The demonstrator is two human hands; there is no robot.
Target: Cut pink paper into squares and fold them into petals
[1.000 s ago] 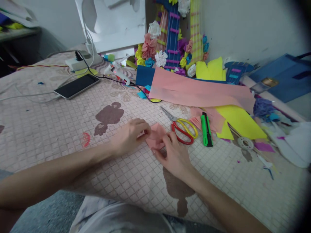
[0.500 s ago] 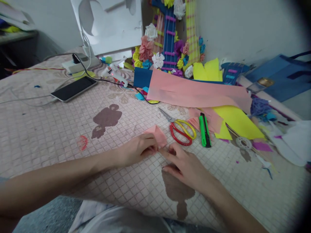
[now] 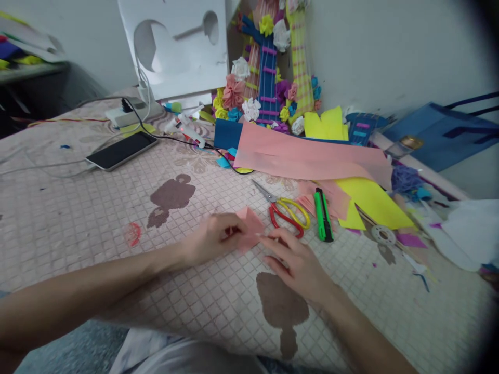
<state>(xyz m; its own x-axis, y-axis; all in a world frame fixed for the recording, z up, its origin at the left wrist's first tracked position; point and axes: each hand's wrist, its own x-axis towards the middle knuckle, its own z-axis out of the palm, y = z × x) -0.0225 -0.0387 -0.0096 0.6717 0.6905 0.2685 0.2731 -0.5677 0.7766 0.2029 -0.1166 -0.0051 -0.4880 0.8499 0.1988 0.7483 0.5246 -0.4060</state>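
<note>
A small folded piece of pink paper (image 3: 252,227) is on the table between my two hands. My left hand (image 3: 213,238) is closed, its thumb and fingers pinching the paper's left side and hiding part of it. My right hand (image 3: 297,259) is at the paper's right edge, with its fingertips at the edge and its thumb held apart below. Just beyond the paper lie scissors (image 3: 286,211) with one red and one yellow handle. To their right is a green utility knife (image 3: 323,214).
A large pink sheet (image 3: 312,153) lies across the back over blue and yellow paper (image 3: 380,200). A glue gun (image 3: 185,130) with a black cord, a phone (image 3: 121,149) and a power strip (image 3: 134,113) sit at back left. Paper-flower-decorated model guitars (image 3: 268,72) lean against the wall.
The fingers of my left hand have shifted on the pink paper, and more of its lower part shows. My right fingers have drawn slightly apart. The camera view has tilted a little.
</note>
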